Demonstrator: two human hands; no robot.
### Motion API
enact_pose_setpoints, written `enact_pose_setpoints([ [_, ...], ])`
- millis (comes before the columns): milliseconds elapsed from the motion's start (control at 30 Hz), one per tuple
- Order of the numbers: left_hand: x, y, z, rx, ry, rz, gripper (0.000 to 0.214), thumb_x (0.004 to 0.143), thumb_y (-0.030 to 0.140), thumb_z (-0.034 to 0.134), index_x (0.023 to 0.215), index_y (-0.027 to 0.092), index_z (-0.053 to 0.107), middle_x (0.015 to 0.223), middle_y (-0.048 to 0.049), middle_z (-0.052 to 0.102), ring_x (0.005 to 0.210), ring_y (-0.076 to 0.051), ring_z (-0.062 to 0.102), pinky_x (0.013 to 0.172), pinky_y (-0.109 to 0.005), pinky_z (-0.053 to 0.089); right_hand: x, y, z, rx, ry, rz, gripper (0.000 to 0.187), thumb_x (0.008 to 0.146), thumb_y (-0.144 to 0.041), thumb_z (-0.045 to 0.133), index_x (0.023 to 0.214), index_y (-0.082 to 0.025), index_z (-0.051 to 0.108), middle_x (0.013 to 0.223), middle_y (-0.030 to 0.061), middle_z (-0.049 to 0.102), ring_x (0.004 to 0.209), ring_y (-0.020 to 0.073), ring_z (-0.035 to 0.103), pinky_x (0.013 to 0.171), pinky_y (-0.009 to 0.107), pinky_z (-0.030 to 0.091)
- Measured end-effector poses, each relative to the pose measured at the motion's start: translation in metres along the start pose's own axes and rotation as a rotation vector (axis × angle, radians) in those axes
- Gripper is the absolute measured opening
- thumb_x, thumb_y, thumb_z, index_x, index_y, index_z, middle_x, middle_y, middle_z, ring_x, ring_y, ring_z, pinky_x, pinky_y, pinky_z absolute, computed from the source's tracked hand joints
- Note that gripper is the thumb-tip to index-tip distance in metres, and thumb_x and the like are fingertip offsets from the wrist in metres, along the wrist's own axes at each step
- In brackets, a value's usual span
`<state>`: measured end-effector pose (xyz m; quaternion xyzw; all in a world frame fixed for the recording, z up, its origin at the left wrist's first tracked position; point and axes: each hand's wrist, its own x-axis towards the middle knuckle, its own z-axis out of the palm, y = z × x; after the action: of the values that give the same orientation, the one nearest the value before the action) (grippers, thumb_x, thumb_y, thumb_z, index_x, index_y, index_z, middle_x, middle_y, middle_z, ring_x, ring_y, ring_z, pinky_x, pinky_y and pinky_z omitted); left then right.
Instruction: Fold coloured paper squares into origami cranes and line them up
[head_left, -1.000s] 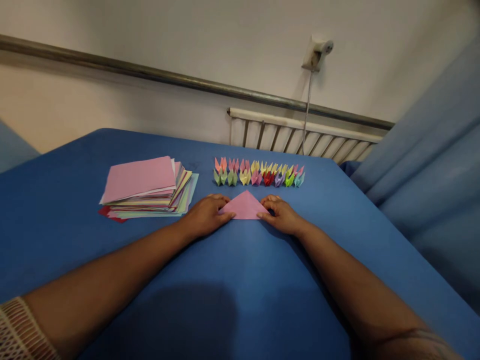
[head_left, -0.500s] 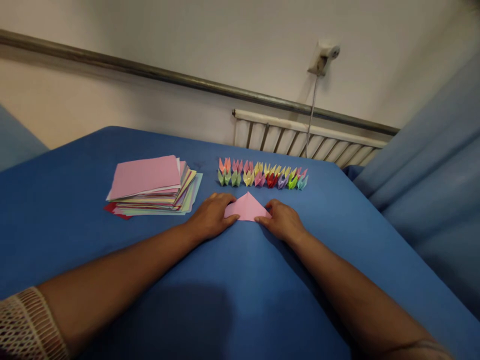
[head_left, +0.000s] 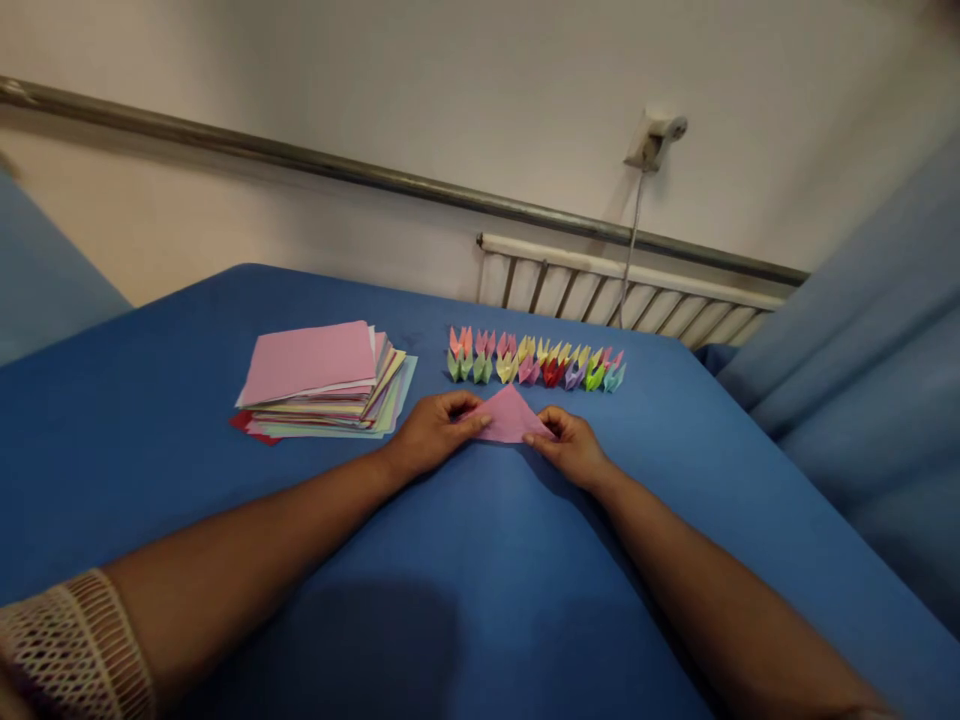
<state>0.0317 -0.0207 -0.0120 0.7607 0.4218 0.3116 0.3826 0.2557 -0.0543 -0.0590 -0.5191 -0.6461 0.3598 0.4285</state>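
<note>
A pink sheet of paper (head_left: pixel 510 418), folded into a triangle with its point away from me, is held between both hands. My left hand (head_left: pixel 435 432) pinches its left corner, thumb on top and fingers behind. My right hand (head_left: pixel 571 445) grips the right corner in the same way. Just beyond the triangle stand small folded paper cranes (head_left: pixel 553 372) in two rows, in pink, yellow, green, red, purple and blue. To the left of my left hand lies a thick stack of coloured paper (head_left: pixel 311 365), a pink sheet on top.
A blue-covered table (head_left: pixel 480 560) carries everything. Behind it are a wall with a metal rail (head_left: pixel 390 182), a radiator (head_left: pixel 570 262) and a socket (head_left: pixel 654 138) with a hanging cord. Blue curtains (head_left: pixel 870 330) hang at the right.
My fingers have closed more around the paper's corners, and the triangle now looks slightly raised and tilted. The whole view has shifted a little; the stack and cranes stay in place.
</note>
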Motion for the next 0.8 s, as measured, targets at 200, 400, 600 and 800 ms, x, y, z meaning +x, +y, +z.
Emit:
enact_pose_setpoints([
  [200,-0.007,0.010,0.001,0.017,-0.022,0.068,0.029,0.082,0.041,0.055,0.081,0.016,0.069,0.076,0.0001,0.066,0.071,-0.015,0.058,0.067,-0.025,0.045,-0.005,-0.028,-0.011,-0.123,-0.075,-0.067,0.026,0.076,-0.041,0.065,0.087,-0.018,0.064,0.076,-0.0009,0.060,0.068,0.0126,0.052,0.064,0.024,0.041],
  [400,-0.012,0.018,0.005,0.050,-0.072,0.126,0.029,0.083,0.041,0.053,0.081,0.016,0.069,0.074,0.0002,0.066,0.070,-0.014,0.057,0.067,-0.024,0.046,-0.007,-0.046,-0.008,0.018,-0.017,-0.065,0.025,0.077,-0.042,0.064,0.079,-0.018,0.066,0.068,-0.0015,0.059,0.062,0.0114,0.050,0.058,0.023,0.040],
  [600,-0.013,0.021,0.003,0.101,-0.101,0.098,0.030,0.083,0.042,0.051,0.085,0.017,0.068,0.078,-0.0006,0.067,0.074,-0.016,0.059,0.069,-0.026,0.045,-0.008,-0.049,-0.007,0.028,0.039,-0.061,0.028,0.077,-0.043,0.063,0.064,-0.019,0.058,0.056,-0.0044,0.047,0.054,0.0093,0.041,0.050,0.022,0.034],
  [800,-0.014,0.022,0.004,0.091,-0.115,0.125,0.029,0.085,0.041,0.051,0.084,0.017,0.068,0.076,0.0002,0.066,0.072,-0.015,0.058,0.068,-0.024,0.045,-0.011,-0.050,-0.004,-0.010,0.036,-0.068,0.025,0.077,-0.040,0.063,0.065,-0.018,0.059,0.058,-0.0038,0.050,0.054,0.0093,0.041,0.051,0.022,0.035],
])
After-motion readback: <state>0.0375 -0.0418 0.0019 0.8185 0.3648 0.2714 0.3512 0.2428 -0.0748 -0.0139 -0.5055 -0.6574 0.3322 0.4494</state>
